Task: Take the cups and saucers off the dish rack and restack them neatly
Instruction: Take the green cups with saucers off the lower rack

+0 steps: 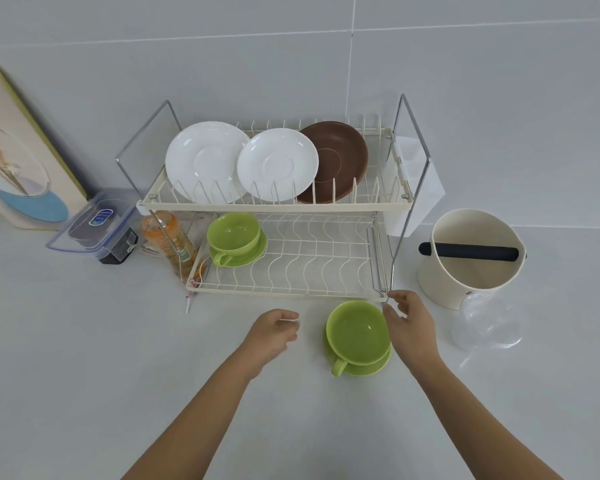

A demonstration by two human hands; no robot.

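Green cup (357, 329) on its saucer (359, 367) on the counter near us, just in front of the dish rack (284, 289), our right hand (411, 327) fingers spread loosely beside the cup's right rim, our left hand (274, 332) half-curled, holding nothing, left of it, second green cup (232, 233) on the rack's lower tier.

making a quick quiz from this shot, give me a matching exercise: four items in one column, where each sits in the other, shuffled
Items:
1. brown saucer
2. green cup on the left
3. green cup on the right
4. cream bin

Places:
A. counter, in front of the rack
B. rack's upper tier
C. counter, right of the rack
D. rack's lower tier

Pairs: 1-B, 2-D, 3-A, 4-C
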